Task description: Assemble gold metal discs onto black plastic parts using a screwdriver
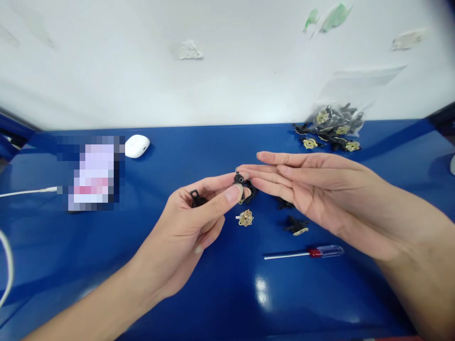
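Your left hand [190, 220] pinches a small black part [239, 179] between thumb and forefinger, above the blue table [216, 308]. Your right hand [323, 189] stretches its fingers out, holding nothing, tips close by that part. Below lies a brass-coloured plate [245, 218]; nearer you, a screwdriver [322, 252]; farther back, a clear bag [359, 90] of parts.

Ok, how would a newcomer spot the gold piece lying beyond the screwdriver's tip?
On the blue table, find the screwdriver. Beyond its tip, slightly left, lies the small gold piece; unlike the mostly black part to its right, it looks mostly gold.
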Action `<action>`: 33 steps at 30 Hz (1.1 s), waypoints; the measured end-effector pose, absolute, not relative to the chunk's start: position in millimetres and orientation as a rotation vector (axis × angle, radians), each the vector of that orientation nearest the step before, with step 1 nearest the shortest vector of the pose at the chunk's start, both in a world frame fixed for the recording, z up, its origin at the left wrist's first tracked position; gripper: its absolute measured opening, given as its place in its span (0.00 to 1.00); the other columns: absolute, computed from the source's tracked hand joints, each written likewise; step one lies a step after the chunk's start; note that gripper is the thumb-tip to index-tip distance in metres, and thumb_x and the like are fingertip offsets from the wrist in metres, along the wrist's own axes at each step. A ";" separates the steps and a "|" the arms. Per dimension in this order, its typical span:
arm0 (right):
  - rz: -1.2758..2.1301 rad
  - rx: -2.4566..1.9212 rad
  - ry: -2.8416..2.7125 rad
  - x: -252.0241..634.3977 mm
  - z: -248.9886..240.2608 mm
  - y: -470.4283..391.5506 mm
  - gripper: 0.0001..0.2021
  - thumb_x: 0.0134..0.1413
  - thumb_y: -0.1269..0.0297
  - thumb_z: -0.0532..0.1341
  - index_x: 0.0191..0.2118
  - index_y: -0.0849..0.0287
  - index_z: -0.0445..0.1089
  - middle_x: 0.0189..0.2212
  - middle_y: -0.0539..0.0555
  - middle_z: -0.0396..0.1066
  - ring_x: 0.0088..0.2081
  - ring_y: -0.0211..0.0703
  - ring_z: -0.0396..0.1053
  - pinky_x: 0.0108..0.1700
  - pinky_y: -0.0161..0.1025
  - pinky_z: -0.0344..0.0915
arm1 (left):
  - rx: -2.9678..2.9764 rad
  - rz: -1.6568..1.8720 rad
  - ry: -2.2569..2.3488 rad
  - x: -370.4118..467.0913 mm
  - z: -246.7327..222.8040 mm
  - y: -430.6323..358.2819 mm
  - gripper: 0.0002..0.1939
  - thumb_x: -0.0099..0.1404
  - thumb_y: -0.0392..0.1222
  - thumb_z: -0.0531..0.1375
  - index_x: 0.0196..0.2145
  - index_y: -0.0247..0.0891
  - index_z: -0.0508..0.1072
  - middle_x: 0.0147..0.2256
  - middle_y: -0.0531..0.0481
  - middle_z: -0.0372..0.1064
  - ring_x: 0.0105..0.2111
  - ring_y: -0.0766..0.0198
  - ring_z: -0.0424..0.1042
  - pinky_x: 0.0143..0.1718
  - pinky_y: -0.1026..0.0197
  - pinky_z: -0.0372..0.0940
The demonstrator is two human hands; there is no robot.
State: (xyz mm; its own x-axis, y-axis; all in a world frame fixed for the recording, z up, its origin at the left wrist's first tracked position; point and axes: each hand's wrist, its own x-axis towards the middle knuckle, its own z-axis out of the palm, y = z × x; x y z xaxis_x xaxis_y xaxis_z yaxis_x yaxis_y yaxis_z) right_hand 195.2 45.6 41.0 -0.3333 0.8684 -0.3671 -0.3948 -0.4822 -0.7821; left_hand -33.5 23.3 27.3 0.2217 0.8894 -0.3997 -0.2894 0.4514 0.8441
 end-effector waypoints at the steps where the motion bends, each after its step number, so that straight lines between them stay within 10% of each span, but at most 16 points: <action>1: 1.933 -0.988 -0.733 194.9 40.0 45.6 0.10 0.73 0.70 0.70 0.55 0.64 0.85 0.57 0.63 0.87 0.63 0.50 0.84 0.65 0.36 0.79 | 0.710 0.923 1.029 -33.5 27.6 23.8 0.13 0.65 0.47 0.82 0.33 0.38 0.87 0.19 0.64 0.49 0.18 0.77 0.43 0.16 0.69 0.42; 26: 2.036 -0.948 -0.702 198.1 36.5 40.7 0.12 0.70 0.77 0.66 0.47 0.61 0.89 0.65 0.59 0.83 0.68 0.52 0.80 0.68 0.36 0.77 | 0.735 0.948 1.004 -33.9 28.7 23.9 0.08 0.71 0.45 0.78 0.37 0.39 0.88 0.21 0.62 0.52 0.18 0.77 0.43 0.18 0.72 0.45; 33: 2.079 -0.933 -0.735 198.2 37.1 42.2 0.14 0.74 0.71 0.68 0.60 0.66 0.84 0.67 0.64 0.81 0.69 0.53 0.79 0.70 0.37 0.75 | 0.745 0.937 0.995 -35.4 28.5 22.4 0.06 0.73 0.46 0.77 0.41 0.42 0.90 0.22 0.62 0.50 0.19 0.76 0.42 0.17 0.71 0.44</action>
State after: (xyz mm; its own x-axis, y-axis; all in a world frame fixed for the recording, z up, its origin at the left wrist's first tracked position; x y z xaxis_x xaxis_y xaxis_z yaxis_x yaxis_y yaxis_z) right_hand 198.2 42.2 37.1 -0.4705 0.7974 -0.3778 -0.3831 -0.5704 -0.7266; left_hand -35.4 22.4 28.5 0.2400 0.9036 -0.3547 -0.3007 0.4166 0.8579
